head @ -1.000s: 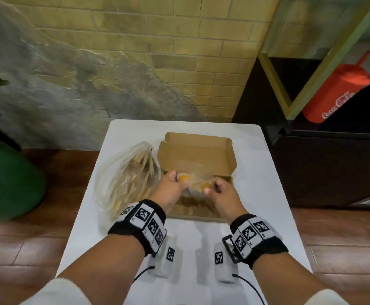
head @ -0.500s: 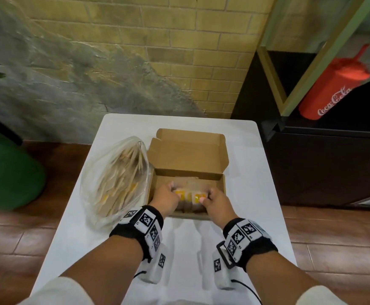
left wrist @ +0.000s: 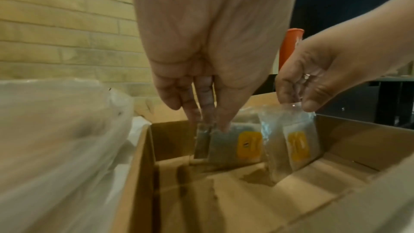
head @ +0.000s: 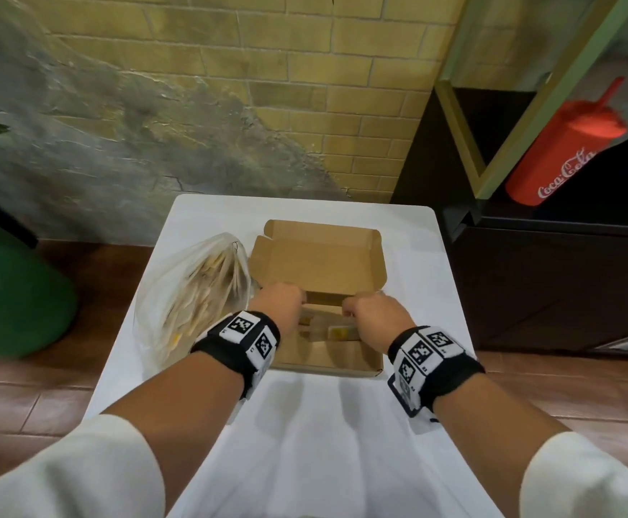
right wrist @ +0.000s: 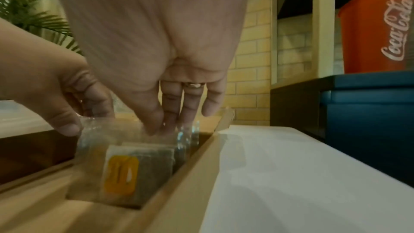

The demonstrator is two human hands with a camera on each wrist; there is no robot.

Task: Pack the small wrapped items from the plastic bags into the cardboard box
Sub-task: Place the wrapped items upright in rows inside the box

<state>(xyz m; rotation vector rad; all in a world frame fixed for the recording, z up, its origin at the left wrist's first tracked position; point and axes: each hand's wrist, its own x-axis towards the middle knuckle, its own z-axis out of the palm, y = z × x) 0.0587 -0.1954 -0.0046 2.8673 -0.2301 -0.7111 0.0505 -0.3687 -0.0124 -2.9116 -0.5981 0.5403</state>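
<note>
An open cardboard box (head: 327, 370) sits mid-table with its lid (head: 316, 256) folded back. Both hands reach inside it. My left hand (head: 280, 306) pinches the top left corner of a small clear bag (left wrist: 275, 130) of wrapped packets with yellow labels (left wrist: 249, 145). My right hand (head: 374, 314) pinches its top right corner (right wrist: 156, 127). The bag stands low in the box against the right wall, with packets (right wrist: 121, 174) showing through it. A large clear plastic bag (head: 192, 293) of pale wrapped sticks lies left of the box.
The white table (head: 323, 424) stands against a brick wall. A dark cabinet (head: 551, 286) with a red Coca-Cola cup (head: 563, 151) stands to the right. A green pot (head: 9, 289) sits on the floor at left.
Both hands have moved down from above the box into it, taking the small clear bag of packets down to the box floor. The head view has shifted closer.
</note>
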